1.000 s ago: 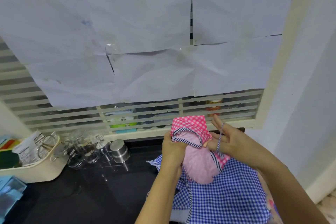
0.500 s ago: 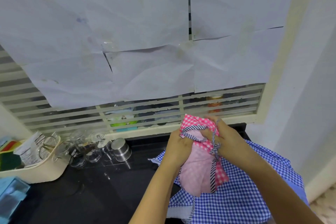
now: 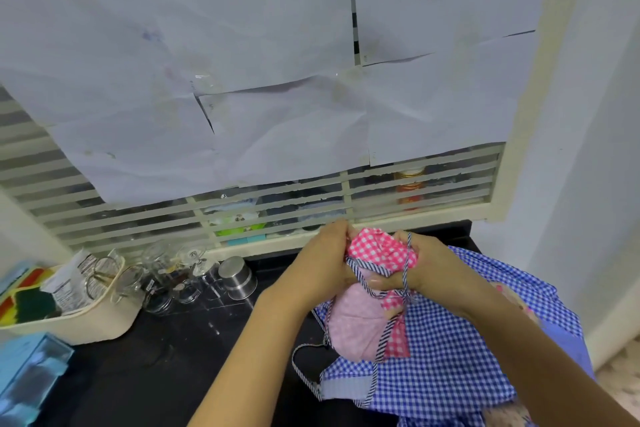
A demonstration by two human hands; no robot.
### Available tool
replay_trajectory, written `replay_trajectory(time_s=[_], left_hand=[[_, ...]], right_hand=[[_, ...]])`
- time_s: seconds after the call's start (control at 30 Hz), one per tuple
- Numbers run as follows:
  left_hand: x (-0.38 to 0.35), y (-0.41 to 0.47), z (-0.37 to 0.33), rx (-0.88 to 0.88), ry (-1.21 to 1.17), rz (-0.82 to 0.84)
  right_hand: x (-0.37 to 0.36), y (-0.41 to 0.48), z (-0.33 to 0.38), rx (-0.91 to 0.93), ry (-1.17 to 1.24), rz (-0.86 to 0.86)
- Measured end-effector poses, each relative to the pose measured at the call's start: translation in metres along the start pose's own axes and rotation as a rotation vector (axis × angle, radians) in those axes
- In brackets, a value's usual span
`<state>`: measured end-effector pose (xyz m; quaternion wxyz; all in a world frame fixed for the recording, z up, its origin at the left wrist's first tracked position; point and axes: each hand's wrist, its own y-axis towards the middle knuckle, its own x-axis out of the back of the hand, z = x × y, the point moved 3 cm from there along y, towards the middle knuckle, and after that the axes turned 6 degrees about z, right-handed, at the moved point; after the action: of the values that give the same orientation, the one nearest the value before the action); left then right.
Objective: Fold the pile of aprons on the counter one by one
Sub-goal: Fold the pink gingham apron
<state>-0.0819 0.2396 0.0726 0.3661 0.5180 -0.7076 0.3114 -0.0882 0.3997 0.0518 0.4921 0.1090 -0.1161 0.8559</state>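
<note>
A small pink apron (image 3: 356, 319) with a pink-checked top and striped trim is bunched up and held above the black counter (image 3: 166, 367). My left hand (image 3: 318, 267) grips its left side near the top. My right hand (image 3: 426, 263) grips the pink-checked part, with the apron's striped tie string (image 3: 406, 270) running across its fingers. Beneath lies a blue-checked apron (image 3: 450, 350) spread over the pile at the counter's right end. Its striped strap (image 3: 304, 367) loops onto the dark counter.
A cream basket (image 3: 86, 319) with packets and sponges stands at the left. Several glass jars (image 3: 162, 281) and a steel cup (image 3: 237, 277) sit by the louvred window (image 3: 242, 215), which is covered with paper sheets. A blue box (image 3: 27, 378) lies at the lower left. A wall (image 3: 588, 149) closes the right side.
My right hand went from spread fingers with the string looped over them to gripping the pink-checked cloth. Both hands have drawn together on the bundle and bunched it tighter.
</note>
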Motion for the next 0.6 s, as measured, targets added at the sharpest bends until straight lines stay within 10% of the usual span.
replay_trajectory(time_s=[0.3,0.6], left_hand=[[0.018,-0.023,-0.008,0.036,-0.022,0.116],[0.001,-0.025,-0.032,0.056,-0.268,-0.339]], right_hand=[[-0.02,0.007,0.001,0.036,-0.082,-0.009],[-0.011,0.02,0.0,0.099,-0.362,-0.338]])
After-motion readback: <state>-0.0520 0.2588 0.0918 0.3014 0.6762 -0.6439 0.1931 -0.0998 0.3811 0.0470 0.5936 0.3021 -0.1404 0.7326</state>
